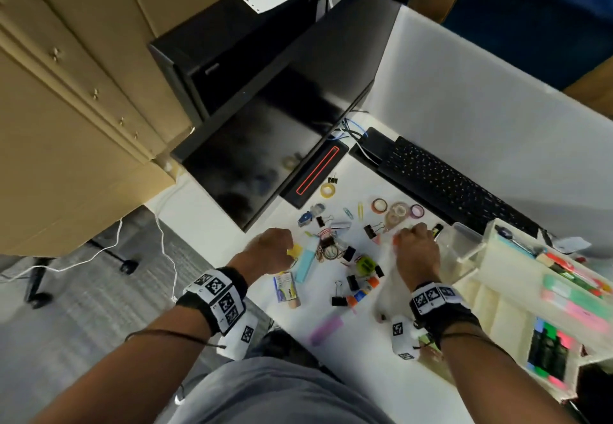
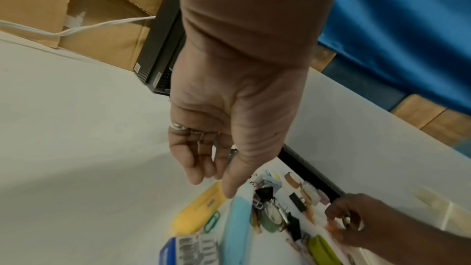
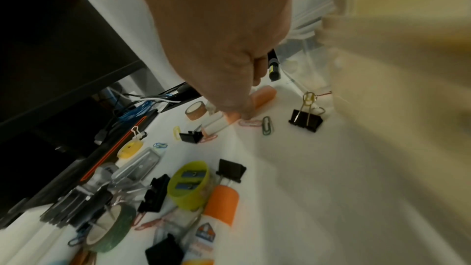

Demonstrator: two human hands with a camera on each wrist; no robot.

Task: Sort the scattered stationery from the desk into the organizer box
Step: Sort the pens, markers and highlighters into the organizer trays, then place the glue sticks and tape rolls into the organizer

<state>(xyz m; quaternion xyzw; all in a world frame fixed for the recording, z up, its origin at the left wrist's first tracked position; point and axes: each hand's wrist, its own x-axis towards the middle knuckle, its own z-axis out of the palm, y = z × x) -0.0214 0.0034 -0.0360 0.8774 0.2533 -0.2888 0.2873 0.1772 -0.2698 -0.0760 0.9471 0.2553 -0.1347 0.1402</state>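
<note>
Found the left hand (image 1: 268, 251) well left of the green sharpener (image 1: 365, 263), fingers hanging relaxed above a yellow eraser (image 1: 293, 251) and gripping nothing. Found loose stationery scattered on the desk all round the sharpener: binder clips, paper clips, tape rolls, a glue bottle (image 3: 219, 209). Saw the right hand (image 1: 418, 254) just right of the sharpener, fingers curled, tips down on an orange-capped stick (image 3: 262, 97). Noticed a black marker (image 3: 273, 63) poking out beside the knuckles; could not tell whether either was truly gripped. Placed the organizer box (image 1: 491, 291) further right of the sharpener, already part filled. Judged the risks: could easily snag nearby paper clips, or lose a round stick from a crowded grip.
</note>
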